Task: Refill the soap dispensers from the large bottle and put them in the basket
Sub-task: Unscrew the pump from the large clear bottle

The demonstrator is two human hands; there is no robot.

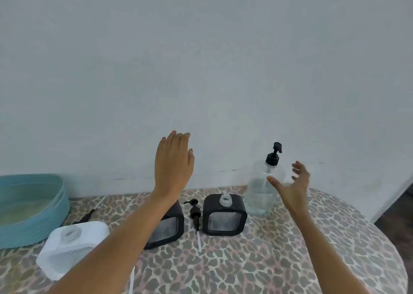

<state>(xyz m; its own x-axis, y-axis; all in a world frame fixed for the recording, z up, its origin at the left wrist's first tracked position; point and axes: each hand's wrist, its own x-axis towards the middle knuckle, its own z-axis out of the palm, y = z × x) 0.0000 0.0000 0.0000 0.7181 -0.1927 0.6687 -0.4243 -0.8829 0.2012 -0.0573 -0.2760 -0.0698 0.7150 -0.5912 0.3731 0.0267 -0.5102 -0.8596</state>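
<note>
The large clear bottle [262,188] with a black pump stands at the back right of the table. My right hand [291,186] hovers just right of it, fingers spread, holding nothing. My left hand [174,161] is raised flat above the table's back edge, empty. Below my left arm stands a black square dispenser [166,229], partly hidden. A second black dispenser [224,215] with an uncapped neck stands at the centre. A white dispenser [69,246], also uncapped, sits front left. The teal basket [51,213] is at the far left.
A loose black pump [194,213] with its white tube lies between the two black dispensers. Another pump [89,214] lies near the basket. The table has a leopard-print cloth [290,260] and a rounded right edge; a pale wall rises right behind it.
</note>
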